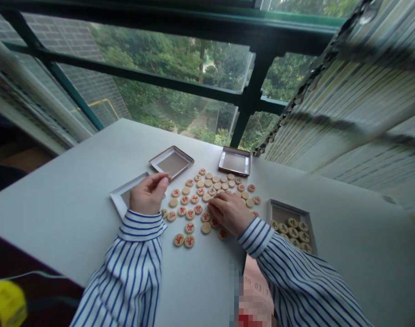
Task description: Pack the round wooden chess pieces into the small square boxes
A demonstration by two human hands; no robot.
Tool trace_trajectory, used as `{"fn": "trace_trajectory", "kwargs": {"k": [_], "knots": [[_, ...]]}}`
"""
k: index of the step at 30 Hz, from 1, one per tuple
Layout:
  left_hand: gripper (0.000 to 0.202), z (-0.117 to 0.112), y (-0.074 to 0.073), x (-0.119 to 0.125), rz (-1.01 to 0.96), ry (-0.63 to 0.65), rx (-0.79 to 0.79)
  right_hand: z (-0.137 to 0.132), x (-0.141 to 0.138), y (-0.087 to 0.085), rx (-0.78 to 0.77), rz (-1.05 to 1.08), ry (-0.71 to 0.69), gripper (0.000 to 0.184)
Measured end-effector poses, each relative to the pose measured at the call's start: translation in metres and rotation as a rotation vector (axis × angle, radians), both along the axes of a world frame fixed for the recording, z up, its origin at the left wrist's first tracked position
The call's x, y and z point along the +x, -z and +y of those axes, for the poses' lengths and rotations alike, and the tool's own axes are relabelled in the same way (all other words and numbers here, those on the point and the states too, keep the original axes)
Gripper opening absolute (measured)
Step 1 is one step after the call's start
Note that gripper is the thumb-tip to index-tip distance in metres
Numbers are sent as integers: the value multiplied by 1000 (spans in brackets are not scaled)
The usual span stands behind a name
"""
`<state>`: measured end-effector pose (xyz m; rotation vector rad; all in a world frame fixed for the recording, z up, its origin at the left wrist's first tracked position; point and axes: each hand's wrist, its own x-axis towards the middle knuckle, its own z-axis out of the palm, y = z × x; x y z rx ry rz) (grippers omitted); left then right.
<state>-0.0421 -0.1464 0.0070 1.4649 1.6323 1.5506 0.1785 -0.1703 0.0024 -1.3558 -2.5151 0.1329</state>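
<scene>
Round wooden Chinese chess pieces (189, 227) lie loosely spread over the middle of the white table, some showing red characters, a few dark ones, others blank side up. My right hand (229, 210) is over the right part of the spread, fingers curled together and pointing down, its fingertips beside a blank piece (206, 197). What those fingers hold, if anything, is hidden. To the left, my left hand (149, 193) is raised above an open box (121, 200), thumb and fingers pinched together. I cannot make out anything between them.
Two shallow box parts, a left one (172, 161) and a right one (234, 161), lie towards the window. At right, a grey tray (289, 205) holds dark-character pieces in rows. A pink object (257, 281), partly blurred, is by the near edge. A yellow object (6, 302) shows lower left.
</scene>
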Motion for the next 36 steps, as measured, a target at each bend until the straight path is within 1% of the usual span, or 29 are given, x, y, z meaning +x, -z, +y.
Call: {"fn": "trace_trajectory", "kwargs": {"k": [2, 3, 5, 7, 8, 10, 13, 19, 29, 32, 36], "knots": [[26, 0, 4, 4, 87, 24, 2, 0, -1, 0, 6, -7, -4, 22], [25, 1, 7, 6, 162, 46, 20, 0, -1, -1, 8, -9, -9, 22], [22, 2, 14, 11, 354, 122, 103, -1, -2, -1, 13, -22, -17, 21], [20, 4, 22, 15, 553, 224, 205, -1, -4, -1, 19, -44, -21, 20], [20, 5, 26, 18, 623, 260, 245, -1, -4, -1, 22, -53, -21, 20], [22, 6, 32, 23, 718, 314, 260, -1, -5, -1, 27, -63, -24, 18], [23, 5, 36, 31, 787, 340, 246, -1, -5, 0, 28, -67, -32, 16], [23, 5, 35, 41, 890, 425, 243, -2, -5, 1, 30, -57, -42, 14], [18, 9, 34, 51, 923, 506, 251, -3, -2, -1, 45, -43, -35, 14], [18, 10, 32, 51, 936, 523, 238, -2, 0, -2, 68, 7, -4, 14], [16, 11, 28, 53, 948, 560, 216, 0, 3, -2, 106, 99, 93, 15]]}}
